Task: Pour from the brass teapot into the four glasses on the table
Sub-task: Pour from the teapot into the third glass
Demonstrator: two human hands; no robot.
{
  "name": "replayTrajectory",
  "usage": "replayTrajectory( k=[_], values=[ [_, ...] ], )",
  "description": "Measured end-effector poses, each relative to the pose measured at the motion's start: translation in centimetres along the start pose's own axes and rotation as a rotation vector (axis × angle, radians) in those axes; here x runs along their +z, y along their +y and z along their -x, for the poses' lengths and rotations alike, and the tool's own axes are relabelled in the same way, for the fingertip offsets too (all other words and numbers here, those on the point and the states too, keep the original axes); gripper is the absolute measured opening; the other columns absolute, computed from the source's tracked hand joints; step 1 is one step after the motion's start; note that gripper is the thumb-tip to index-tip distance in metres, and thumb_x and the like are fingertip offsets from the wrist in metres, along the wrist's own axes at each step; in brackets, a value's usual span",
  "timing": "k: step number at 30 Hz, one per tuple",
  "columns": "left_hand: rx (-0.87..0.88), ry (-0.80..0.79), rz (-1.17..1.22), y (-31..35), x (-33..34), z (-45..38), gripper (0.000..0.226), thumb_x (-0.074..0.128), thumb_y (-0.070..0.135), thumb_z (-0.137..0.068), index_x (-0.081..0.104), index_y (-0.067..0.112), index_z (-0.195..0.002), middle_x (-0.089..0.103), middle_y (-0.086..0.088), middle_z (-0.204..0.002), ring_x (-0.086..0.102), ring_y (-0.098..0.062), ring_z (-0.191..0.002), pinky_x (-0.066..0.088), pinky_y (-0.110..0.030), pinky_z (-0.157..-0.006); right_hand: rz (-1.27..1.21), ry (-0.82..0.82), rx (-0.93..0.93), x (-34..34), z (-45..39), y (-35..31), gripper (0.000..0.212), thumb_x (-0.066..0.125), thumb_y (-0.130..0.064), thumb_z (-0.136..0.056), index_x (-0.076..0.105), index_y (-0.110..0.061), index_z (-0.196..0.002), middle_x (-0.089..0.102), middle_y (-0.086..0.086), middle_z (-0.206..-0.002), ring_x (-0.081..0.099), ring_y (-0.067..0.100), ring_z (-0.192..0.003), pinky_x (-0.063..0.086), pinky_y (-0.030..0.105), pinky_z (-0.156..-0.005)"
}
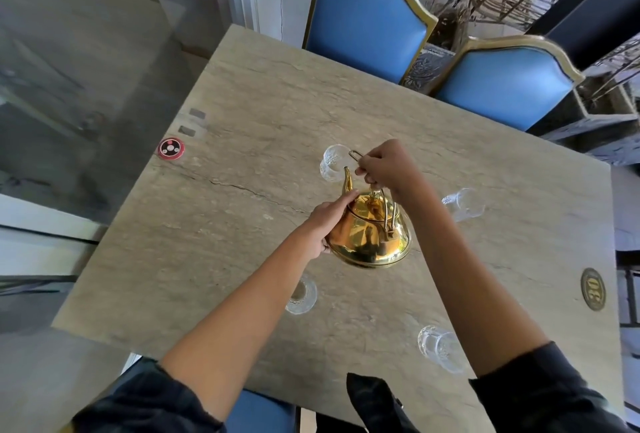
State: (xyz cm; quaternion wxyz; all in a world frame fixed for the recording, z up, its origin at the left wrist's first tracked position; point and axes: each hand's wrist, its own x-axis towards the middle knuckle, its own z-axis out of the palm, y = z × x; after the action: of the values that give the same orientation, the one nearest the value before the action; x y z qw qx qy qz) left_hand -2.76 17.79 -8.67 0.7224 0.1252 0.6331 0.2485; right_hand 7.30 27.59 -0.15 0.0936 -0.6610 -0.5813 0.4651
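Note:
The brass teapot (370, 235) hangs above the stone table (263, 141), tilted forward, its spout tip over the rim of the far glass (333, 163). My right hand (384, 166) grips the wire handle at the top. My left hand (329, 224) is pressed against the pot's left side, fingers near the lid. Three more clear glasses stand around: one to the right (464, 204), one near left below the pot (302, 295), one near right (440, 347). I cannot tell whether liquid is flowing.
Two blue chairs with gold frames (367, 23) (505, 86) stand at the far edge. A red round button (171, 148) lies at the table's left edge, a brass number plate (593, 288) at the right. A blue seat (259, 412) is under the near edge.

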Motion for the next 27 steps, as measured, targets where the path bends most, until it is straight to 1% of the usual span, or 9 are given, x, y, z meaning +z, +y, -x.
replayTrajectory(
  k=[4,8,11,13,17,19,22,25,27],
  values=[
    [-0.003,0.004,-0.008,-0.1,0.2,-0.3,0.079,0.066,0.081,-0.077,0.066,0.021,-0.128,0.075,-0.008,-0.113,0.070,-0.028,-0.105,0.056,-0.047,-0.097,0.016,-0.005,0.002,-0.3,0.1,-0.3,0.021,0.054,0.002,-0.091,0.070,0.013,-0.082,0.072,0.037,-0.096,0.054,0.026,-0.062,0.046,0.037,-0.059],
    [-0.006,0.000,-0.001,0.1,0.4,-0.2,0.080,0.066,0.081,-0.078,0.066,0.020,-0.129,0.075,-0.009,-0.115,0.070,-0.029,-0.106,0.057,-0.043,-0.089,0.011,-0.008,-0.001,-0.5,0.5,-0.6,0.021,0.055,0.003,-0.092,0.069,0.014,-0.081,0.072,0.037,-0.093,0.051,0.023,-0.056,0.044,0.034,-0.053],
    [-0.014,-0.006,0.004,0.0,0.6,-0.1,0.081,0.066,0.081,-0.077,0.066,0.020,-0.130,0.075,-0.010,-0.117,0.070,-0.030,-0.108,0.057,-0.044,-0.089,0.006,-0.014,0.004,-0.7,0.6,-0.8,0.022,0.055,0.002,-0.094,0.069,0.019,-0.088,0.069,0.026,-0.082,0.048,0.019,-0.053,0.042,0.030,-0.049],
    [-0.017,-0.009,0.005,0.0,0.7,-0.1,0.083,0.066,0.082,-0.076,0.066,0.020,-0.130,0.075,-0.010,-0.119,0.069,-0.031,-0.109,0.056,-0.045,-0.090,0.014,-0.017,0.008,-0.8,0.6,-0.8,0.022,0.054,0.004,-0.093,0.069,0.020,-0.090,0.068,0.022,-0.079,0.049,0.020,-0.053,0.042,0.030,-0.050],
    [-0.014,-0.012,0.009,0.1,0.9,0.1,0.083,0.065,0.083,-0.076,0.066,0.020,-0.130,0.075,-0.010,-0.119,0.069,-0.030,-0.109,0.056,-0.045,-0.090,0.036,-0.023,0.007,-1.0,0.7,-0.9,0.022,0.054,0.004,-0.091,0.070,0.018,-0.089,0.069,0.026,-0.081,0.050,0.023,-0.057,0.044,0.034,-0.054],
    [-0.013,-0.018,0.006,0.2,1.0,0.1,0.083,0.064,0.083,-0.076,0.066,0.020,-0.130,0.075,-0.010,-0.118,0.069,-0.030,-0.109,0.056,-0.045,-0.091,0.047,-0.017,-0.003,-1.2,0.7,-1.0,0.020,0.055,0.004,-0.091,0.070,0.014,-0.082,0.072,0.035,-0.089,0.052,0.026,-0.060,0.045,0.036,-0.057],
    [-0.005,-0.022,0.002,0.3,1.0,0.4,0.081,0.063,0.082,-0.078,0.065,0.020,-0.131,0.075,-0.010,-0.117,0.069,-0.030,-0.108,0.056,-0.046,-0.091,0.065,-0.014,-0.010,-1.3,0.6,-1.1,0.020,0.056,0.003,-0.090,0.070,0.011,-0.078,0.072,0.037,-0.097,0.054,0.026,-0.063,0.046,0.036,-0.057],
    [-0.009,-0.020,0.003,0.4,1.1,0.5,0.081,0.063,0.082,-0.079,0.065,0.019,-0.131,0.074,-0.010,-0.117,0.069,-0.030,-0.108,0.055,-0.046,-0.092,0.075,-0.012,-0.004,-1.4,0.5,-1.1,0.020,0.055,0.002,-0.090,0.071,0.011,-0.081,0.073,0.034,-0.093,0.053,0.025,-0.059,0.046,0.034,-0.055],
    [-0.006,-0.014,0.004,0.4,1.1,0.6,0.080,0.062,0.081,-0.080,0.065,0.019,-0.130,0.074,-0.009,-0.114,0.069,-0.028,-0.103,0.055,-0.043,-0.087,0.079,-0.017,0.000,-1.4,0.5,-1.1,0.020,0.055,0.003,-0.090,0.071,0.012,-0.083,0.071,0.029,-0.084,0.051,0.021,-0.054,0.045,0.030,-0.052]
  ],
)
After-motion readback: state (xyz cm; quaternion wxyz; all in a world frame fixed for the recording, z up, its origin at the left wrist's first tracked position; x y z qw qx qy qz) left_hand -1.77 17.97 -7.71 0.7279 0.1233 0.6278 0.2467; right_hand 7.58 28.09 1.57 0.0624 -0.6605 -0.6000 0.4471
